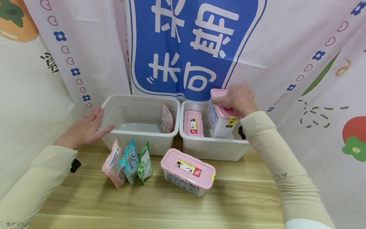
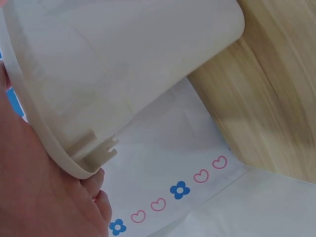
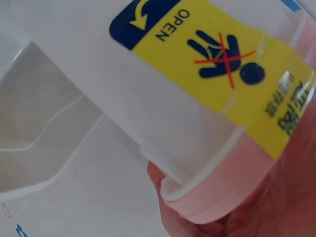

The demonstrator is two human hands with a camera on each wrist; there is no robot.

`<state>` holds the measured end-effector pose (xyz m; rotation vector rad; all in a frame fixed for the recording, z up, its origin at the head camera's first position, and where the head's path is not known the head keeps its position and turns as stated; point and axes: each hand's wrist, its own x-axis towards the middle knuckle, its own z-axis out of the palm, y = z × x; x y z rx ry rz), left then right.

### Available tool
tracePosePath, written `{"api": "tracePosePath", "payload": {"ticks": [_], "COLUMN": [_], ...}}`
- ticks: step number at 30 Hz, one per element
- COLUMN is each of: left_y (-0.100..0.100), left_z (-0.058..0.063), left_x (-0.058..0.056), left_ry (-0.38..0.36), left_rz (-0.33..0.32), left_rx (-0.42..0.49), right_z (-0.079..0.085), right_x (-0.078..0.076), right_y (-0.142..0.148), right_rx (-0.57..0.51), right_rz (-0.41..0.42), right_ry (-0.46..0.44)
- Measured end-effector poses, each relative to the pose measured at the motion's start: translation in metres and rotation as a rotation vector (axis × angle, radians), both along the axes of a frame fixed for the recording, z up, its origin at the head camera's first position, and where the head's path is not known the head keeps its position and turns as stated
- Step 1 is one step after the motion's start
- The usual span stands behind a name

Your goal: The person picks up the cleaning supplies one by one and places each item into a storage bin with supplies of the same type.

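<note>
My right hand (image 1: 239, 99) grips a white tub with a pink lid (image 1: 220, 124) from above, its fingers over the lid. This tub stands tilted inside the right-hand white bin (image 1: 213, 149). In the right wrist view its yellow "OPEN" label (image 3: 222, 64) shows near the lid edge. Another pink-lidded tub (image 1: 193, 123) sits lower in the same bin, on its left side. My left hand (image 1: 85, 128) rests at the near left corner of the left-hand white bin (image 1: 140, 143), thumb across the rim (image 2: 44, 133). Inside that bin a pink packet (image 1: 167, 119) leans against the right wall.
On the wooden table (image 1: 143, 206), in front of the left bin, stand a pink packet (image 1: 115, 165), a blue packet (image 1: 131, 160) and a green packet (image 1: 145, 163). A third pink-lidded tub (image 1: 187, 168) lies to their right. Printed cloth (image 1: 183, 47) hangs behind the bins.
</note>
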<state>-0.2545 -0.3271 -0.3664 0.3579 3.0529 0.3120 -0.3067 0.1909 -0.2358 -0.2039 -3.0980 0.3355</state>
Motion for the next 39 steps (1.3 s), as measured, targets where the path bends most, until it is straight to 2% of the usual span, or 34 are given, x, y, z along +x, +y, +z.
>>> {"api": "tracePosePath", "payload": {"ticks": [14,24,31,39], "left_y": [0.001,-0.001,-0.001,-0.001], "left_z": [0.002,-0.001,-0.001,-0.002], "left_x": [0.002,0.001,0.000,-0.001], "left_ry": [-0.018,-0.001,0.006,0.009], "left_rz": [0.005,0.007,0.003,0.005], "left_rx": [0.004,0.012,0.015,0.008], "right_z": [-0.023,-0.037,-0.045,-0.053], "right_x": [-0.007,-0.013,-0.017,-0.016], "right_y": [-0.008,-0.013,-0.012,-0.013], "right_rx": [0.009,0.108,0.088,0.039], "right_rz": [0.011,0.022,0.021,-0.020], "right_ry": [-0.008,-0.017,-0.048,-0.079]}}
